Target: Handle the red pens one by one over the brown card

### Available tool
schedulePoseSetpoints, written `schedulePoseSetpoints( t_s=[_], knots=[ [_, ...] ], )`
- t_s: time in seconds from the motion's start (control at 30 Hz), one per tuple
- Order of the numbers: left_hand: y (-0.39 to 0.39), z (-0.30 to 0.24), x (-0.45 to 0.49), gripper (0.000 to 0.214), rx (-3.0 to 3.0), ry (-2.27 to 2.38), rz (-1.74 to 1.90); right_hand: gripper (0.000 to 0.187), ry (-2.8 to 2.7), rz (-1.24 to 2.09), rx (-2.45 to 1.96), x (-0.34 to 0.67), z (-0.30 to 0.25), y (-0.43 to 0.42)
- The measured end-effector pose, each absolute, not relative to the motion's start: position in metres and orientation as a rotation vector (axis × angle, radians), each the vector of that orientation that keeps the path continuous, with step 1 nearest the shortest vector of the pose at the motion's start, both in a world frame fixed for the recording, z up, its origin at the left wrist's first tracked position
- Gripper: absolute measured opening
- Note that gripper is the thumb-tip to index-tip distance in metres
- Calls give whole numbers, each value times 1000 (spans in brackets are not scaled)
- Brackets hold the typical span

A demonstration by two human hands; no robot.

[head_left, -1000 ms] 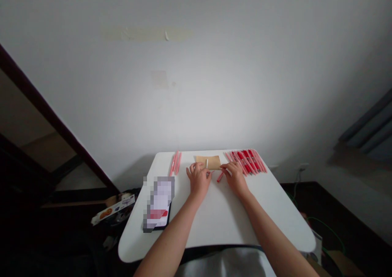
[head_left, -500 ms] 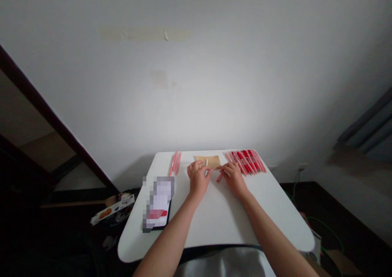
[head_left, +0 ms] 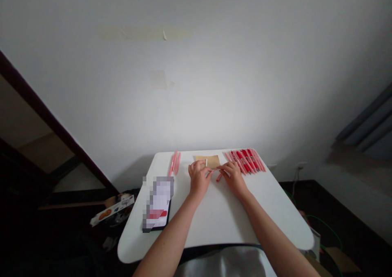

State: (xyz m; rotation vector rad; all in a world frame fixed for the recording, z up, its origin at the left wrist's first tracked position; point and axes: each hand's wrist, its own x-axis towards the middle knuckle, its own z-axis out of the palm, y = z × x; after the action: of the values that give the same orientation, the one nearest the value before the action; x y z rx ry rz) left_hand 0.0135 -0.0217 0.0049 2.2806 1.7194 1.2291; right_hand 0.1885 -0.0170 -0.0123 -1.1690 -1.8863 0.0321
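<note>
Above the middle back of the white table [head_left: 225, 224], my left hand [head_left: 199, 181] and my right hand [head_left: 234, 178] meet with fingertips pinched, almost touching. Something thin and pale runs between the fingertips, too small to name. A short whitish stick [head_left: 206, 162] shows by the left fingers; whether they hold it is unclear. Under the right fingers pokes out a pink pen part with a red end [head_left: 219, 177], partly hidden. Behind both hands lies a tan piece of paper or card [head_left: 213, 160].
Several pink and red pens [head_left: 246, 161] lie in a row at the back right. A few pink pen pieces [head_left: 175, 162] lie back left. A phone [head_left: 159, 205], partly blurred out, rests on the left side. The wall [head_left: 196, 85] rises behind the table.
Both hands stay almost in place, with small finger shifts around the thin piece between them. The pens, phone and tan piece have not moved.
</note>
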Motion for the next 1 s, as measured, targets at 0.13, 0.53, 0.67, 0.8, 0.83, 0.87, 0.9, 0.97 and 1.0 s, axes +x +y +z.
schedulePoseSetpoints(
  t_s=[0.13, 0.53, 0.67, 0.8, 0.83, 0.87, 0.9, 0.97, 1.0],
  knots=[
    [-22, 6, 13, 5, 2316, 1675, 1237, 20, -1875, 35, -1154, 189, -13, -16],
    [-14, -6, 13, 3, 2312, 1588, 1283, 18, -1841, 92, -1135, 190, -19, -12],
    [-13, -8, 14, 4, 2285, 1578, 1295, 17, -1861, 127, -1119, 190, -18, -12],
    [-14, -7, 16, 7, 2281, 1556, 1318, 16, -1867, 162, -1093, 189, -17, -12],
    [-14, -7, 16, 7, 2281, 1548, 1323, 16, -1863, 171, -1090, 189, -18, -13],
    [-14, -7, 17, 7, 2282, 1540, 1326, 16, -1857, 182, -1087, 189, -18, -13],
    [-14, -7, 17, 8, 2280, 1534, 1329, 16, -1850, 196, -1084, 188, -18, -13],
    [-13, -8, 17, 7, 2268, 1529, 1331, 16, -1825, 233, -1080, 187, -18, -13],
    [-13, -8, 17, 7, 2259, 1531, 1331, 16, -1804, 258, -1080, 187, -18, -14]
  ],
)
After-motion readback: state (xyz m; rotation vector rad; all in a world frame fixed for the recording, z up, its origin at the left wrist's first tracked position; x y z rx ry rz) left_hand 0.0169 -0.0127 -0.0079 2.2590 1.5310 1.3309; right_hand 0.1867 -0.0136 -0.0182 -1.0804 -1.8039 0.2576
